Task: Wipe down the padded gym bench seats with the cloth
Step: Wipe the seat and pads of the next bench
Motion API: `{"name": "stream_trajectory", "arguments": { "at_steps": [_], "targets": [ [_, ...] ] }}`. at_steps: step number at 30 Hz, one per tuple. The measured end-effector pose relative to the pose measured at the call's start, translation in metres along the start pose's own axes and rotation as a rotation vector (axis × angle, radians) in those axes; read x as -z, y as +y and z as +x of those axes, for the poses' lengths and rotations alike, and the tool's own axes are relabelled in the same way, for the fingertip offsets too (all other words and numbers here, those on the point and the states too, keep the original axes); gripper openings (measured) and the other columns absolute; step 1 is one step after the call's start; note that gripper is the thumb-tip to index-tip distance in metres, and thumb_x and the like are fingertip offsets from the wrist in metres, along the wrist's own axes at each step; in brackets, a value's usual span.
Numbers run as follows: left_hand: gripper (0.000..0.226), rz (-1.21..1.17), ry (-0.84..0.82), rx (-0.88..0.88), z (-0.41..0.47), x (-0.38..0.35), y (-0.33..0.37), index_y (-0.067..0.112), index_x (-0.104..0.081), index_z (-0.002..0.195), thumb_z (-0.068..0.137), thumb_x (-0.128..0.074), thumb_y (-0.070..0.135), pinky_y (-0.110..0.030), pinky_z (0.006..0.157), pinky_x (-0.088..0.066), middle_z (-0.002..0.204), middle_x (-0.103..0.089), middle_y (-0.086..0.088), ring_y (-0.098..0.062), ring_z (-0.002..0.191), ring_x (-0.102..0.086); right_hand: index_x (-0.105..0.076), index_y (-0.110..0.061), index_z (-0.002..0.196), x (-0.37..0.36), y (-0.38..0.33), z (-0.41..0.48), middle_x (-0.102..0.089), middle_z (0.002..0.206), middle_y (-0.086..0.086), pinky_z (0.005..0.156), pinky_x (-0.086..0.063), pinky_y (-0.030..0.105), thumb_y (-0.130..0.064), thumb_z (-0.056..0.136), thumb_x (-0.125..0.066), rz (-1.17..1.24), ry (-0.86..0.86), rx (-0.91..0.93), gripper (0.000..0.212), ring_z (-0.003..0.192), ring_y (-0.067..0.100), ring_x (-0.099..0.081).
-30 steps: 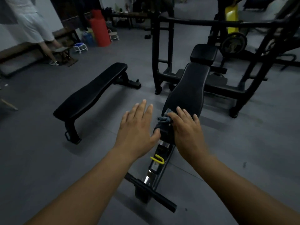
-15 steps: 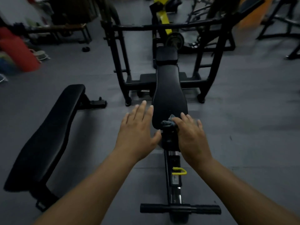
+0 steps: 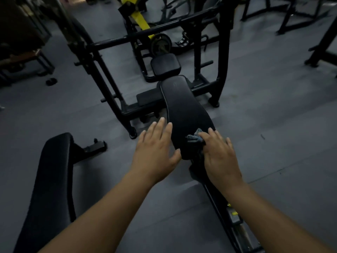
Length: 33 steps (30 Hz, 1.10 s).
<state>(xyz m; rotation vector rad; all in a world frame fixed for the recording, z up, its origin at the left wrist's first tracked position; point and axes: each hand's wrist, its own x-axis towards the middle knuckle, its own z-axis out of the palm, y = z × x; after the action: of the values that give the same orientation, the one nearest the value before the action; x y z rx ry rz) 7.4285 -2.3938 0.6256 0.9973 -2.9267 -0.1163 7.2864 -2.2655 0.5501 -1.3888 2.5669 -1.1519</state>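
Note:
A long black padded bench pad (image 3: 184, 110) runs away from me at mid-frame, with a small square black headrest pad (image 3: 165, 66) beyond its far end. My right hand (image 3: 219, 157) lies palm-down on the pad's near right corner, pressing a crumpled grey-blue cloth (image 3: 195, 138) that sticks out from under the fingers. My left hand (image 3: 155, 152) hovers with fingers spread just left of the pad's near end, thumb close to its edge, holding nothing. A second flat black bench (image 3: 52, 183) lies to the lower left.
A black rack frame (image 3: 102, 70) with a crossbar (image 3: 145, 32) straddles the bench's far end. Behind it stands a yellow machine arm (image 3: 139, 18) with a weight plate (image 3: 161, 45). The bench's rail (image 3: 231, 216) with yellow tags runs under my right forearm. Grey floor surrounds everything.
My view has swung right and closer, so the flat bench now sits lower left. My right hand and cloth have moved slightly up onto the pad's near corner; the left stays hovering.

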Motion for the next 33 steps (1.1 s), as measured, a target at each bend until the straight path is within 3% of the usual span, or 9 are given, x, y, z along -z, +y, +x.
{"name": "stream_trajectory", "arguments": {
  "at_steps": [12,16,23,33],
  "targets": [
    [0.080,0.000,0.008,-0.307,0.181,0.009,-0.196,0.025,-0.002,0.159,0.097,-0.039,0.058,-0.042,0.125,-0.006,0.167,0.007,0.001,-0.018,0.153,0.005,-0.048,-0.024,0.139,-0.131,-0.080,0.139,-0.050,0.149,0.011,0.116,-0.029,0.058,-0.019,0.103,-0.038,-0.111,0.211,-0.219,0.037,0.141,0.032,-0.042],
    [0.080,0.001,-0.004,-0.395,0.246,0.014,-0.244,0.024,-0.003,0.160,0.097,-0.038,0.059,-0.042,0.125,-0.007,0.167,0.006,0.000,-0.018,0.153,0.004,-0.048,-0.024,0.139,-0.172,-0.105,0.185,-0.051,0.148,0.010,0.115,-0.030,0.059,-0.013,0.104,-0.047,-0.136,0.236,-0.286,0.037,0.141,0.031,-0.043],
    [0.079,0.039,-0.026,-0.473,0.371,0.001,-0.287,0.025,-0.002,0.159,0.097,-0.039,0.057,-0.043,0.125,-0.005,0.167,0.009,0.002,-0.018,0.153,0.006,-0.045,-0.026,0.140,-0.232,-0.100,0.291,-0.050,0.149,0.008,0.115,-0.032,0.057,-0.013,0.103,-0.049,-0.104,0.302,-0.333,0.040,0.141,0.028,-0.043],
    [0.080,0.176,-0.015,-0.475,0.587,-0.016,-0.298,0.022,-0.007,0.159,0.096,-0.042,0.056,-0.043,0.125,-0.009,0.167,0.002,-0.002,-0.021,0.154,0.000,-0.047,-0.026,0.142,-0.291,-0.021,0.499,-0.047,0.152,0.007,0.118,-0.028,0.054,-0.022,0.105,-0.040,0.030,0.277,-0.350,0.038,0.144,0.025,-0.038]
  ]
}}
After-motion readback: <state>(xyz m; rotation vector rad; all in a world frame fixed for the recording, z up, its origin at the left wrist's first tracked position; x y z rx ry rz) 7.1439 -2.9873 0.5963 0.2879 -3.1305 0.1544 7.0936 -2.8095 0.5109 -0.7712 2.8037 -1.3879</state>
